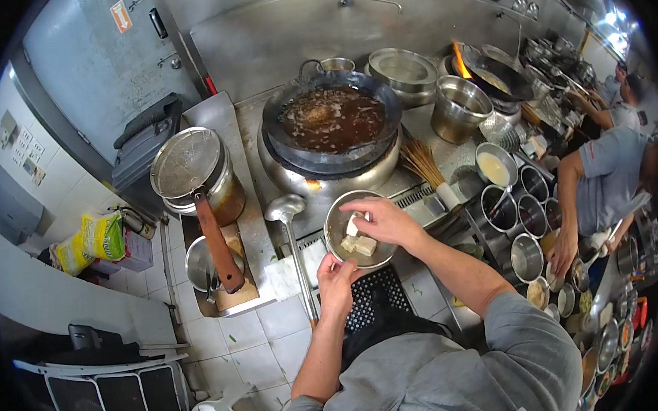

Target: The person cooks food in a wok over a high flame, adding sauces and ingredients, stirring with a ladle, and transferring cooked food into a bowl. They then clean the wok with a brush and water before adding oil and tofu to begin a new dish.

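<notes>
My left hand point(336, 279) grips the near-left rim of a round metal bowl point(382, 256), thumb over the edge. Several pale, cream-white blocks that look like tofu point(364, 245) lie in it. Over the bowl's upper right, my right hand point(386, 219) reaches in, its fingers closed around a white block point(354, 224). A long-handled ladle point(285, 208) rests on the stove just left of the bowl, its handle running down past my left hand. Behind the bowl, a large wok point(274, 130) holds dark liquid point(332, 123) with pieces floating in it.
A strainer point(185, 164) with a wooden handle covers a pot at left. A bamboo brush point(422, 163) stands right of the wok. Flame point(461, 61) rises beside another wok point(505, 84). Metal containers point(527, 258) crowd the right, where a co-worker point(603, 176) reaches in.
</notes>
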Available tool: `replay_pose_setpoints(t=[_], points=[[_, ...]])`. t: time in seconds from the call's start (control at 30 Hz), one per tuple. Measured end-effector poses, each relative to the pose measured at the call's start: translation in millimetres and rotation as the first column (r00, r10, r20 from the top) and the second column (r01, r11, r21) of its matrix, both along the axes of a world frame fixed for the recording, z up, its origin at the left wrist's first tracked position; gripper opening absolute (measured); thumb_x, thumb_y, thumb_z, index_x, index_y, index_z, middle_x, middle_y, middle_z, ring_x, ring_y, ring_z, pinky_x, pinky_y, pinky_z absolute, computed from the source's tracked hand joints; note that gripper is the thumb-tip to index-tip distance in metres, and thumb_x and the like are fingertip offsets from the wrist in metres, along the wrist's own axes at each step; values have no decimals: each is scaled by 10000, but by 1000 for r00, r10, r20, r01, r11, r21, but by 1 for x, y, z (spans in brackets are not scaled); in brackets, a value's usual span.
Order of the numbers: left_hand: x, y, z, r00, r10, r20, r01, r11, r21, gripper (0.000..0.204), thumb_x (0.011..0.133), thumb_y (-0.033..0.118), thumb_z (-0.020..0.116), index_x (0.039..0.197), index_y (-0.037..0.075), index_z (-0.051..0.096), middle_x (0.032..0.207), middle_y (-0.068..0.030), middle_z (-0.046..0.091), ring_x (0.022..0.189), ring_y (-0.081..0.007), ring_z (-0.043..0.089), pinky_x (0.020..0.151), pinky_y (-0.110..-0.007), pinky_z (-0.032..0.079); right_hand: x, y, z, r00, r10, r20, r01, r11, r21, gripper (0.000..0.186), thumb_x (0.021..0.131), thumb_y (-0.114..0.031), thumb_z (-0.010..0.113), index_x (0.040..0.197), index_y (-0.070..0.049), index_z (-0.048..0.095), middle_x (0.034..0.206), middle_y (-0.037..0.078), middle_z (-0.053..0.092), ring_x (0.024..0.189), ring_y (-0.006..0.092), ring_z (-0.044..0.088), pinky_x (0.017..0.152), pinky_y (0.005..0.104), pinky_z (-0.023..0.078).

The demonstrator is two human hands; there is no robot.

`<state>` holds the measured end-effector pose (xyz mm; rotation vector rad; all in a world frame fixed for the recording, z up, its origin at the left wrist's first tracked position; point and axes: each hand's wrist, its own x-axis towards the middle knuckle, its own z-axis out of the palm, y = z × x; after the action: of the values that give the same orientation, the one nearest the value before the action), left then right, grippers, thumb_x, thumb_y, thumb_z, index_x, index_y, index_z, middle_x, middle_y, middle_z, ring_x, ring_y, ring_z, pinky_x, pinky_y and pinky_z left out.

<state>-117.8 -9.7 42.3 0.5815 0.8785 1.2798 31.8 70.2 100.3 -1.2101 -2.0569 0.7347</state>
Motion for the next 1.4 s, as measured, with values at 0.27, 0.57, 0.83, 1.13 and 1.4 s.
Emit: replay_pose_setpoints(t=[0.27, 0.57, 0.83, 1.13, 1.4], points=[[0, 19, 8, 1000, 20, 13, -20, 1000, 8, 96, 803, -16, 546, 795, 50, 476, 936, -108, 599, 809, -184, 612, 676, -342, 556, 12, 24, 1, 880, 181, 439, -230, 971, 62, 184, 707, -208, 607, 857, -102, 614, 806, 132, 585, 766, 325, 591, 684, 421, 470], [-18, 32, 16, 988, 154, 27, -153, 988, -29, 71, 789, -35, 547, 802, 23, 509, 911, -102, 593, 788, -169, 602, 695, -331, 561, 14, 112, 64, 957, 228, 177, -221, 973, -63, 222, 671, -201, 640, 833, -50, 629, 747, 119, 607, 689, 235, 590, 643, 334, 470], [-32, 10, 10, 981, 187, 45, -184, 981, -60, 87, 783, -30, 539, 853, 14, 512, 907, -104, 585, 813, -158, 590, 668, -300, 554, -11, 215, 11, 673, -378, 636, 393, 911, 125, 262, 635, -236, 635, 852, -92, 661, 865, 152, 645, 838, 300, 621, 746, 373, 497], [-58, -9, 12, 983, 182, -21, -182, 983, 12, 72, 790, -11, 540, 808, 31, 485, 946, -105, 585, 844, -179, 594, 731, -350, 539, -46, 46, 89, 914, 4, 405, -222, 842, 492, 136, 715, -191, 636, 789, -78, 657, 737, 112, 620, 674, 295, 602, 611, 385, 479], [-36, -6, 21, 995, 100, -11, -98, 992, 76, 88, 794, -28, 534, 833, 44, 503, 908, -57, 581, 797, -107, 577, 680, -266, 545, -50, -14, 19, 866, 126, 484, -182, 981, 71, 302, 662, -155, 633, 921, -69, 502, 714, 162, 605, 694, 363, 592, 621, 445, 459]])
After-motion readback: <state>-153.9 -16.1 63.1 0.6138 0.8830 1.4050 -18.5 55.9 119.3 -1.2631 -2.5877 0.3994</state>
